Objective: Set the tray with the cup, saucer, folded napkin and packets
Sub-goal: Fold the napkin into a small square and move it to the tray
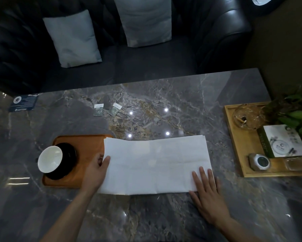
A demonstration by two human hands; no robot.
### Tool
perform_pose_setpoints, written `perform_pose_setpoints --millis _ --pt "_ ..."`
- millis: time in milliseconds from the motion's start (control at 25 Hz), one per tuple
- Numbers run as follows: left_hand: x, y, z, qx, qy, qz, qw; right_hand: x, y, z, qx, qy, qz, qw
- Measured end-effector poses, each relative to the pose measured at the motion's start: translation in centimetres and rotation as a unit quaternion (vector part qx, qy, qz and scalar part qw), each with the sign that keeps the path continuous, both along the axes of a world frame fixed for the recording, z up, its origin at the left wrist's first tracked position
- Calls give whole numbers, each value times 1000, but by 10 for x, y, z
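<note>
A white napkin [155,163] lies spread as a wide rectangle on the marble table, its left end overlapping the orange tray [89,145]. On the tray's left part stands a white cup [50,158] on a black saucer [69,163]. My left hand [96,172] grips the napkin's left edge, thumb on top. My right hand [206,193] lies flat, fingers spread, pressing the napkin's near right corner. Two small packets [98,110] [114,109] lie side by side on the table beyond the tray.
A wooden tray [234,147] at the right holds a glass ashtray [247,117], a card [284,141], a small round device [260,162] and a plant [296,109]. A dark card [23,102] lies far left. A black sofa [216,41] with cushions stands behind the table.
</note>
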State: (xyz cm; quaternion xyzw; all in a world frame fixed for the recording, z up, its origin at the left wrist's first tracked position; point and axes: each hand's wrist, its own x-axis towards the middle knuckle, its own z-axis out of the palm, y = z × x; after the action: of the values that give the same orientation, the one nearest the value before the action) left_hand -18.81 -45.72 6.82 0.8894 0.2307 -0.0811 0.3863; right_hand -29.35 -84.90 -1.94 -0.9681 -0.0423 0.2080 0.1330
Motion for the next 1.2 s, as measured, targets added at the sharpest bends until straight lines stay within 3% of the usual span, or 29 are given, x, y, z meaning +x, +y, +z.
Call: perform_pose_setpoints --millis 280,480,760,1200 --pt "5 -43 39 -45 -37 -55 997 -14 -48 -3 -27 -31 -53 998" --pt "7 -103 60 -94 -37 -81 992 -26 -78 -9 -39 -16 -2 999" --pt "3 -177 57 -130 -11 -104 986 -27 -79 -9 -40 -9 -4 999" --pt "14 -256 22 -71 36 -169 982 -28 -81 -13 -15 -41 -7 999"
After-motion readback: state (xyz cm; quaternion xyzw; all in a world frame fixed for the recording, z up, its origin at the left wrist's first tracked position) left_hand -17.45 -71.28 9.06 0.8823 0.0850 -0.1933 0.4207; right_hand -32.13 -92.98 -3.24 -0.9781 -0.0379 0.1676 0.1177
